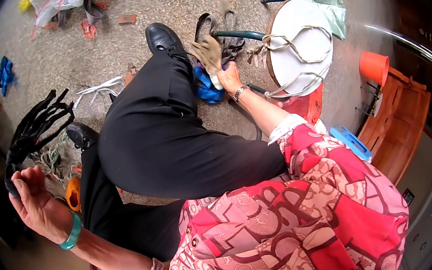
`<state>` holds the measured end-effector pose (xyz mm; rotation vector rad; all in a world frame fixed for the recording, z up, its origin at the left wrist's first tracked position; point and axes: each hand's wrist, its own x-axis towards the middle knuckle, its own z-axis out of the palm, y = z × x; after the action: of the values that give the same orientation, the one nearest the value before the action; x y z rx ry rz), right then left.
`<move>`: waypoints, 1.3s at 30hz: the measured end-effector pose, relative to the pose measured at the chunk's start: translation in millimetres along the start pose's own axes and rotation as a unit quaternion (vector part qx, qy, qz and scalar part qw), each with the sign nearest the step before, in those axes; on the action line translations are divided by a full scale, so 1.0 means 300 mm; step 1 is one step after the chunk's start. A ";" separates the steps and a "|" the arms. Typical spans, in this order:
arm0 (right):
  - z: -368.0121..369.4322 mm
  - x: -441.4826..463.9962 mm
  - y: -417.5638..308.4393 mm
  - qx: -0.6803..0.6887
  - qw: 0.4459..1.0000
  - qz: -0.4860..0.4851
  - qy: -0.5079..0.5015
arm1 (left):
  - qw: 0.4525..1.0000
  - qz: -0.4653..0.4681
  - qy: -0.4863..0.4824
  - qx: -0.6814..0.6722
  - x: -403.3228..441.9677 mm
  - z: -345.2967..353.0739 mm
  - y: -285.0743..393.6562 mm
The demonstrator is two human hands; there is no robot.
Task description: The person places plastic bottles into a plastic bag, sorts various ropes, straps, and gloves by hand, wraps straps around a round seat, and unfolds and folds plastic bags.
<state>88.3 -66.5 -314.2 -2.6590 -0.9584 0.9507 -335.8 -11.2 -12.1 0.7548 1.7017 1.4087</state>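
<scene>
At the left, my left hand (40,203) has its fingers bent round the gathered end of a bundle of black strips (39,123), whose loose ends fan out above it. My right hand (230,78) reaches out past my knee, closed on a tan work glove (208,55) with a pale cuff. Right under that glove lies a blue bundle (207,85), touching or nearly touching it. Dark straps (204,25) lie on the floor just beyond the glove.
A round white stool (301,45) with cord over it stands at the right. Beyond are an orange bucket (374,68) and a wooden bench (398,122). A plastic bag (55,6), white strings (96,90) and a blue item (6,76) lie on the floor.
</scene>
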 end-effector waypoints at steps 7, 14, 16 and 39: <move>0.025 0.105 0.105 -0.130 0.963 -0.129 -0.197 | 1.000 -0.017 -0.009 0.007 -0.020 0.003 -0.004; -0.227 0.016 -0.373 0.480 0.787 -0.016 -0.387 | 1.000 -0.011 -0.002 -0.002 0.002 -0.023 -0.031; -0.236 0.051 -0.419 0.418 0.830 -0.057 -0.364 | 1.000 -0.008 0.003 -0.009 0.009 -0.026 -0.035; -0.376 0.106 -0.640 0.494 0.769 -0.040 -0.404 | 0.997 0.051 0.044 -0.046 0.009 -0.066 0.033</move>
<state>77.1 110.4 -175.5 -1.2814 -0.4013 1.9330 -354.6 -16.8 -1.4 0.7476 1.6727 1.6014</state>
